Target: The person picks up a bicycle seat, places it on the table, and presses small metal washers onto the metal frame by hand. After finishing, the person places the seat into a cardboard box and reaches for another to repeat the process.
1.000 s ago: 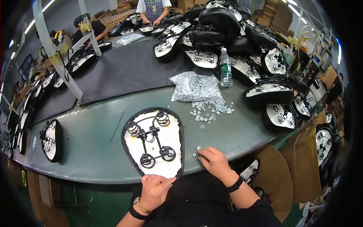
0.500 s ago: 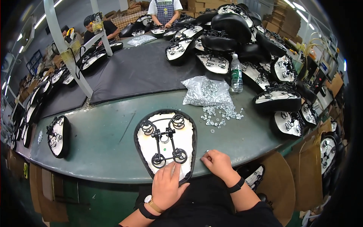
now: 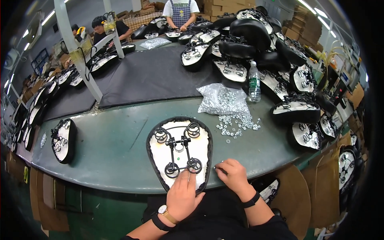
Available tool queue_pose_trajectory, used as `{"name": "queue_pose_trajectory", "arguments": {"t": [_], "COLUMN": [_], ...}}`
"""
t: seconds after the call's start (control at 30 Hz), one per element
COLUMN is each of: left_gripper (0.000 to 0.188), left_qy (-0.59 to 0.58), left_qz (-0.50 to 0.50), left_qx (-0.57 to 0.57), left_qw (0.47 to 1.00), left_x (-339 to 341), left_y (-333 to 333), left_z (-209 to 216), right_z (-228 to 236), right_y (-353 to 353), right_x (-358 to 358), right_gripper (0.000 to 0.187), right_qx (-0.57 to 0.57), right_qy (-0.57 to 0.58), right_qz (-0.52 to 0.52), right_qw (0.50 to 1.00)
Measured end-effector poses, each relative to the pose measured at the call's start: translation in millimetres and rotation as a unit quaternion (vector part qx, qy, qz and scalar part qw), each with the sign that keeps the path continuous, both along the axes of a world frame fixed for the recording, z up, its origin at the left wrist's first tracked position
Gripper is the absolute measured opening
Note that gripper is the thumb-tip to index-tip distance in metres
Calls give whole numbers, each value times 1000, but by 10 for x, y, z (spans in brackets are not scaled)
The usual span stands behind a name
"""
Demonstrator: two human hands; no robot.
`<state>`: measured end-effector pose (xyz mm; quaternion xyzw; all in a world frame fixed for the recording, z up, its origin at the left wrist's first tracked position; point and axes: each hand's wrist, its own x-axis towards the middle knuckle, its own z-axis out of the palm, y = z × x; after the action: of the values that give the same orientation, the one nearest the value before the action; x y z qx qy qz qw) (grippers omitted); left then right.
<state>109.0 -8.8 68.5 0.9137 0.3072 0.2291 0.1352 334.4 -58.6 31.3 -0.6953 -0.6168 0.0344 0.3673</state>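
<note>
A bicycle saddle (image 3: 162,156) lies upside down in front of me, its white underside and black spring frame facing up. My left hand (image 3: 183,196) rests on the saddle's near end, fingers stretched out beside the coil springs and thumb apart. Close to the saddle's right edge, my right hand (image 3: 233,175) has its thumb and forefinger pinched together low over the table edge. Something small shows at those fingertips, too small to name. Beyond it, small metal nuts (image 3: 236,127) spill from a clear plastic bag (image 3: 222,100).
Another upturned saddle (image 3: 63,142) sits at the left of the green table (image 3: 108,160). A water bottle (image 3: 254,84) stands behind the bag, beside a large pile of saddles (image 3: 250,34). A grey post (image 3: 82,60) rises at the left. A person (image 3: 181,14) works across the table.
The whole view has shifted slightly. My right fingertips are a little nearer the saddle's edge. My left hand stays on the saddle's near end.
</note>
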Motion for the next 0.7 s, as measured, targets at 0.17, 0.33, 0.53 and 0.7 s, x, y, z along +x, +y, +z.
{"name": "queue_pose_trajectory", "arguments": {"t": [0.17,0.33,0.53,0.7], "left_gripper": [88,86,81,85], "left_qy": [3,-13,-23,-37], "left_qz": [29,13,-17,-38], "left_qx": [-9,21,-6,-3], "left_qw": [1000,1000,1000,999], "left_x": [41,27,-207,-410], "left_y": [-1,38,215,397], "left_z": [-38,-104,-89,-94], "right_z": [366,191,45,-23], "right_y": [135,261,410,537], "right_x": [-242,-355,-476,-654], "right_gripper": [14,15,16,18], "right_qx": [76,75,76,88], "right_qy": [113,19,27,43], "right_qz": [31,46,72,84], "right_qw": [990,996,994,992]}}
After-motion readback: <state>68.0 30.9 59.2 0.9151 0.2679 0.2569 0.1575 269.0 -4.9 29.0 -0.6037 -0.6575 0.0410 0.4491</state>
